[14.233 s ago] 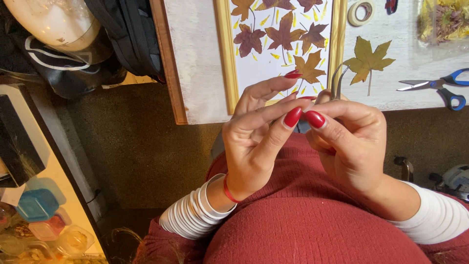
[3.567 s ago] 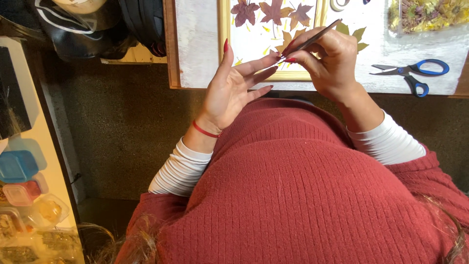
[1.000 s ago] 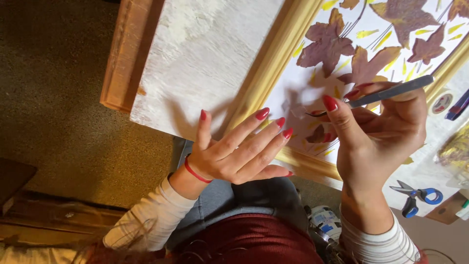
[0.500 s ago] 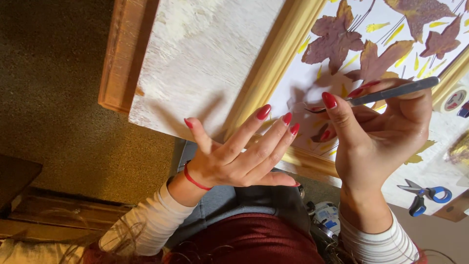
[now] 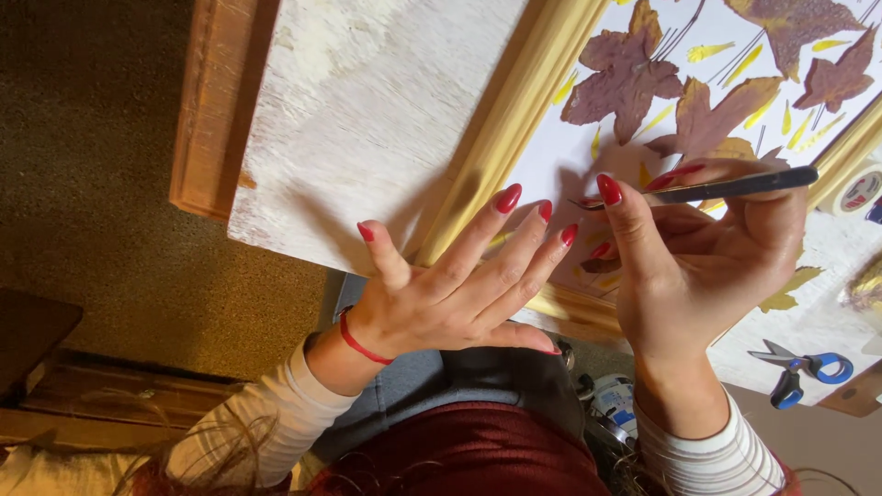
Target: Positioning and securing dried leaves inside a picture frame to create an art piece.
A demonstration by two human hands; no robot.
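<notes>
My right hand [image 5: 707,266] grips dark metal tweezers [image 5: 726,187], their tips pointing left just above the white sheet [image 5: 570,156] inside a gold wooden frame [image 5: 514,119]. Pressed purple and brown leaves [image 5: 625,78] and small yellow petals lie on that sheet. My left hand [image 5: 459,285] hovers flat with fingers spread, fingertips over the frame's near edge and close to the tweezer tips. It holds nothing. Red nails and a red wrist band show.
The frame rests on a whitewashed wooden tabletop [image 5: 358,101] with a brown edge. Blue-handled scissors [image 5: 804,367] lie at the lower right, a tape roll [image 5: 859,191] at the right edge. A loose yellow leaf [image 5: 792,289] lies beside my right hand. Olive carpet is on the left.
Since a second ago my left hand's fingers have spread and shifted slightly toward the tweezer tips. The right hand keeps the tweezers in nearly the same place.
</notes>
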